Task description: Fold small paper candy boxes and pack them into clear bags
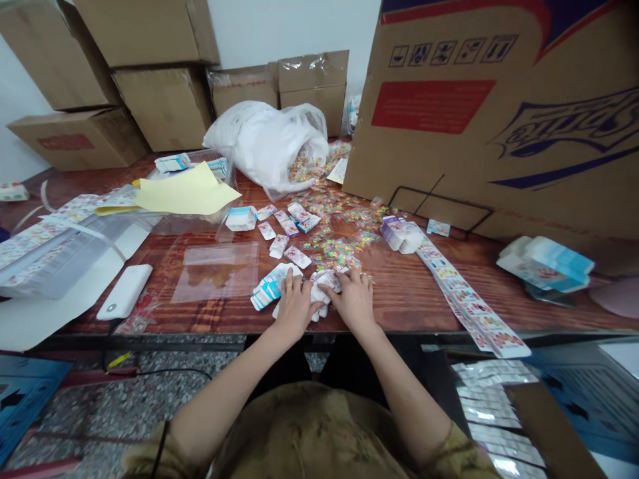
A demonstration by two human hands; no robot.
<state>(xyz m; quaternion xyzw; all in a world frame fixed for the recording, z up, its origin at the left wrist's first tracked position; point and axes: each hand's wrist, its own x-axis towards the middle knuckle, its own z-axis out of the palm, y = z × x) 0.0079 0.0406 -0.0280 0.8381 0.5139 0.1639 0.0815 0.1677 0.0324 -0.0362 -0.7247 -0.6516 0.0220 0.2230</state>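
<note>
My left hand (293, 303) and my right hand (353, 297) rest side by side at the near edge of a reddish wooden table (414, 293). Both close on a small white printed packet (324, 285) held between them. A fanned pile of small blue-and-white cards (269, 283) lies just left of my left hand. More small printed packets (282, 229) are scattered beyond the hands. Tiny colourful pieces (339, 226) are spread across the table's middle, spilling from a white plastic bag (269, 143).
A large cardboard box (499, 113) stands at the right, smaller cartons (150, 80) at the back. A long sticker strip (469, 306) runs to the right edge. A yellow sheet (187, 193), a clear bag (217, 269), a white power bank (124, 291) and blue-white boxes (546, 263) lie around.
</note>
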